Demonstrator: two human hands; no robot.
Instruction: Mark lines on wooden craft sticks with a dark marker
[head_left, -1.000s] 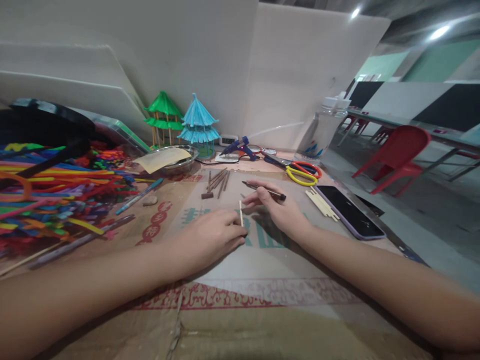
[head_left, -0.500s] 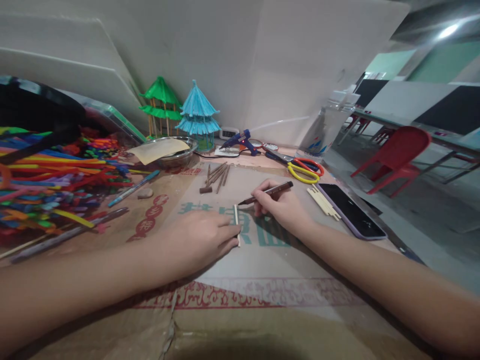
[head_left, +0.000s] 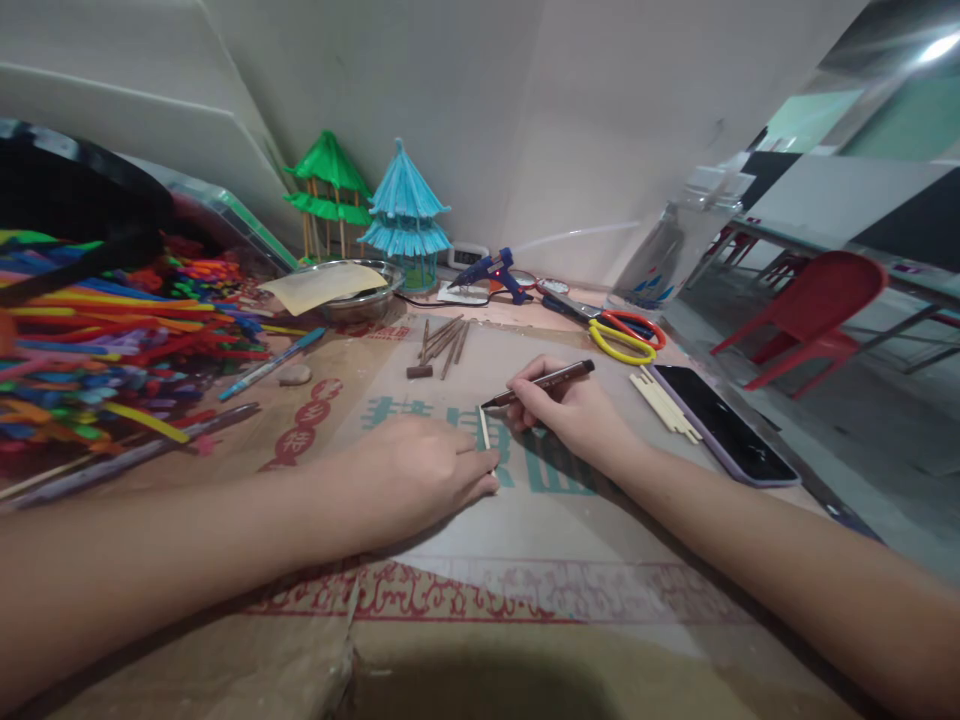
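My left hand (head_left: 420, 465) lies low over the board, its fingers closed on a thin pale wooden stick (head_left: 484, 428). The stick's upper part shows past the fingertips, and its lower part is mostly covered by them. In my right hand (head_left: 562, 408) is a dark brown marker (head_left: 555, 379), pinched like a pen, its tip at the stick's far end. Several brown sticks (head_left: 452, 348) and a short brown piece (head_left: 420, 372) lie beyond my hands. To the right, several pale sticks (head_left: 666, 405) rest beside a phone (head_left: 724, 425).
Scissors (head_left: 622, 338) and a blue glue gun (head_left: 495, 273) lie at the back. Behind stand a blue pagoda model (head_left: 405, 205) and a green one (head_left: 328, 180), near a metal bowl (head_left: 375, 296). Colourful pipe cleaners (head_left: 127, 340) heap at left. A plastic bottle (head_left: 667, 250) stands back right.
The marker tip has come onto the stick's far end, and the stick now leans a little to the left. The whole view has shifted slightly.
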